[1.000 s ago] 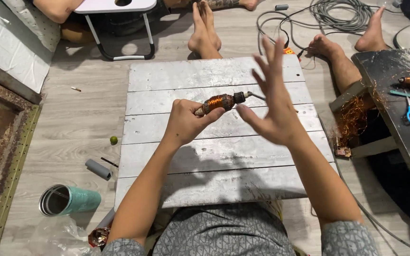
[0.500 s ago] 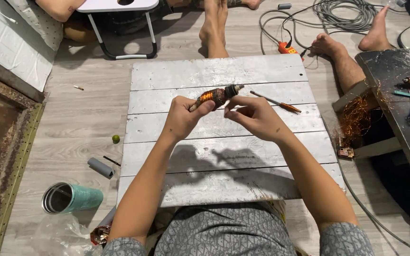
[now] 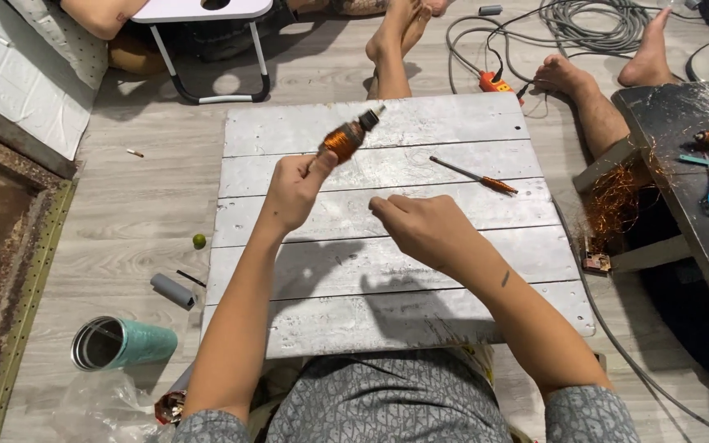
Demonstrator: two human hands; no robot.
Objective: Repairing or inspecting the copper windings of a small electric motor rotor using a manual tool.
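A copper-wound motor armature [image 3: 346,138] sits upper centre of the frame, gripped at its lower end by the left hand [image 3: 295,193] above the grey plank board [image 3: 420,271]. The right hand [image 3: 424,226], loosely curled, holds nothing; a screwdriver [image 3: 473,175] lies beyond it.

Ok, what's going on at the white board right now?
A person sits at a white slatted board. The left hand holds up a copper-wound motor armature by one end, tilted. The right hand is loosely curled above the board, holding nothing visible. A thin screwdriver-like tool lies on the board beyond it.
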